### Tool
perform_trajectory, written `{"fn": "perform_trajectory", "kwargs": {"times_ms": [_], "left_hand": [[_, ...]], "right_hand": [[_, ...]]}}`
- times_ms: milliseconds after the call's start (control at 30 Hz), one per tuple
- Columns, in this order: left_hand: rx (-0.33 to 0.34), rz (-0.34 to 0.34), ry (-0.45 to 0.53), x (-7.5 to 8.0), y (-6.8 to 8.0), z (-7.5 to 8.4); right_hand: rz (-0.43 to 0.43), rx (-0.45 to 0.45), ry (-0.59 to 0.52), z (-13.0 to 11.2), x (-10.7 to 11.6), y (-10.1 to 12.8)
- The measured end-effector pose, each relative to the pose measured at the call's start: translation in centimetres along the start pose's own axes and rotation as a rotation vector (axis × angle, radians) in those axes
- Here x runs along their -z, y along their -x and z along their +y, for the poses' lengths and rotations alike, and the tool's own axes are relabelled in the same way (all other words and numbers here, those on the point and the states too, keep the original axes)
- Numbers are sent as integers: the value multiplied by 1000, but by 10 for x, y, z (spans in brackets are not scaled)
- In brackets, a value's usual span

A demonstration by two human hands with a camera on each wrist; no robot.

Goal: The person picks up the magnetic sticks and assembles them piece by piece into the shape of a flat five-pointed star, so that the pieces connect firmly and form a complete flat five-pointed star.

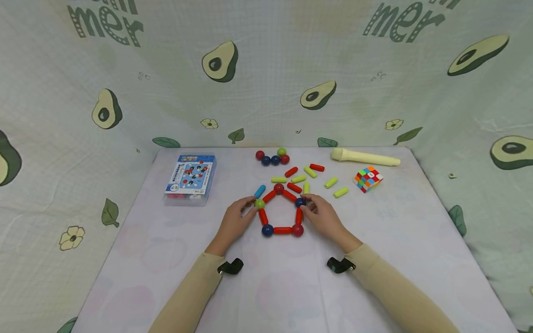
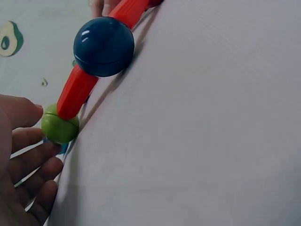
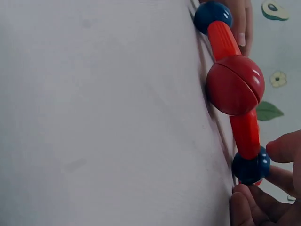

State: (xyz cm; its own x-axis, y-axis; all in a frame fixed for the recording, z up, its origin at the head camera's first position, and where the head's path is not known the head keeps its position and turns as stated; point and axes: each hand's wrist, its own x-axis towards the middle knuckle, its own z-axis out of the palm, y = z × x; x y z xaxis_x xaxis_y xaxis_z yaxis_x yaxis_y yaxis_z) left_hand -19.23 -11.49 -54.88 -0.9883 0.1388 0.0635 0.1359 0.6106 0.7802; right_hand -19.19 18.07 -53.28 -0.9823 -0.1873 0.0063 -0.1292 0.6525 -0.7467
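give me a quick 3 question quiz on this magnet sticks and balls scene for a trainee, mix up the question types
1. True or false: the pentagon on the table is closed, with a ball at every corner.
2. Which corner ball does the left hand touch? A) green ball B) a yellow ball C) a white ball
3. Fill in: the single loose stick lying just beside the pentagon's upper left side is ____ in colour.

Key
1. True: five red sticks join five balls.
2. A; the right hand touches the blue ball at the opposite corner.
3. Blue: the blue stick.
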Motion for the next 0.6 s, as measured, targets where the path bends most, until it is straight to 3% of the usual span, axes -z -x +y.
{"fn": "perform_trajectory", "kwargs": {"times_ms": [267,600], "left_hand": [[19,-33,-13,-3,-5,4],[21,-12,-21,-7,-7,5]], "right_hand": [[-34,-7,-14,0,0,-6],[-28,-10,-3,-3,-2,-5]]}}
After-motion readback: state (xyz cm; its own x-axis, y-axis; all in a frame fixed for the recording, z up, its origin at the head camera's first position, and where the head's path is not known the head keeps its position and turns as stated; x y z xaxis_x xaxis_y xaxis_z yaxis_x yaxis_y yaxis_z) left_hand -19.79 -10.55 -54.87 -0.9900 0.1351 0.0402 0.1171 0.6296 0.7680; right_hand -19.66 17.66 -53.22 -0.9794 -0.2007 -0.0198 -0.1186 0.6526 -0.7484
